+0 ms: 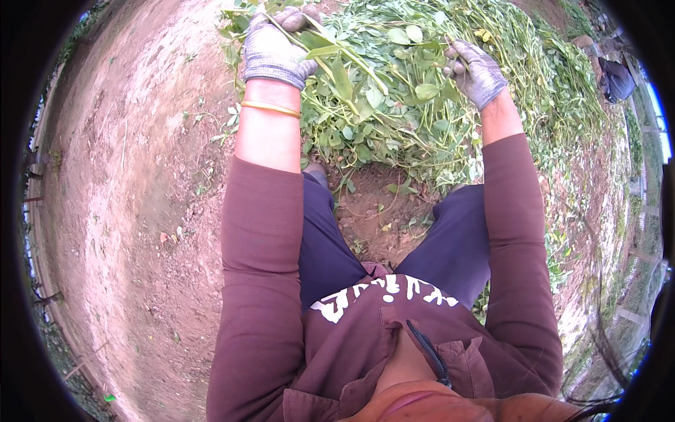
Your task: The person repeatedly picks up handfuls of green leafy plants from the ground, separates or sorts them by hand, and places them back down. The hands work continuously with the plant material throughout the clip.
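My left hand (279,50), in a grey-and-white work glove, grips a bunch of leafy green stems (364,66). Their lower ends slant down to the right. To the right, my right hand (474,71), gloved the same way, has its fingers curled with the thumb against them. It pinches what looks like a thin stem; the fingers partly hide it. Below and between both hands spreads a large heap of cut or pulled leafy plants (401,132), with oval leaves and long stems.
Bare brown soil (147,211) stretches to the left, with a few scattered leaves. My knees are apart, with more soil (374,211) between them. Part of another person (614,79) in dark blue clothing shows beyond the heap at upper right. A netting fence (640,253) runs along the right rim.
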The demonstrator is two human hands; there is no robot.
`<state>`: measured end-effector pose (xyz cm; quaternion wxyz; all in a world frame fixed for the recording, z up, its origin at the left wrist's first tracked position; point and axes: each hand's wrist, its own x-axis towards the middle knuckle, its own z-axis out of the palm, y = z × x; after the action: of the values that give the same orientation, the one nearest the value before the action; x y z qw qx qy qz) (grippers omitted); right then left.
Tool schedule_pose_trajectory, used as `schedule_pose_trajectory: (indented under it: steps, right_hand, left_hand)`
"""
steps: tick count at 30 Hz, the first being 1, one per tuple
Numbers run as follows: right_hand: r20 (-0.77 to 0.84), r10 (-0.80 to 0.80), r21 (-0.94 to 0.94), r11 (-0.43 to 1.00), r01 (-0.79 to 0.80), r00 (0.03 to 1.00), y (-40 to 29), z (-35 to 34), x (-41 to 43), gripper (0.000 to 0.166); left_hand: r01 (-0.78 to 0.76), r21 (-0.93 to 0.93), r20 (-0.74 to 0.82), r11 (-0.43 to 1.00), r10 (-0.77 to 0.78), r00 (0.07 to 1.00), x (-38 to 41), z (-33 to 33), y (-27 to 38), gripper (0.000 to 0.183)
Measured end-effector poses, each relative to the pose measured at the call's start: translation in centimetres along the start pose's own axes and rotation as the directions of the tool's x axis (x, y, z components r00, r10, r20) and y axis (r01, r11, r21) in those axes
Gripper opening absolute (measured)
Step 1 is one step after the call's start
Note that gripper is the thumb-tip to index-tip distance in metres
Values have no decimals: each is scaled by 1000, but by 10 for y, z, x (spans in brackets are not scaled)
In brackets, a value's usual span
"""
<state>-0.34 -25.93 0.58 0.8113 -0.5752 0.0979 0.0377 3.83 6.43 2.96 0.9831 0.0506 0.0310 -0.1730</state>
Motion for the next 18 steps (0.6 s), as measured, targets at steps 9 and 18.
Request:
schedule_pose_trajectory:
  steps: [9, 18]
  right_hand:
    - [-106, 233, -991, 57, -123, 967, 36, -23, 25, 42]
    - [-183, 199, -808, -589, -32, 963, 115, -20, 21, 26]
  left_hand:
    - [-115, 107, -41, 988, 120, 992, 15, -25, 23, 33]
    - [-258, 126, -108, 958, 272, 956, -5, -19, 38, 32]
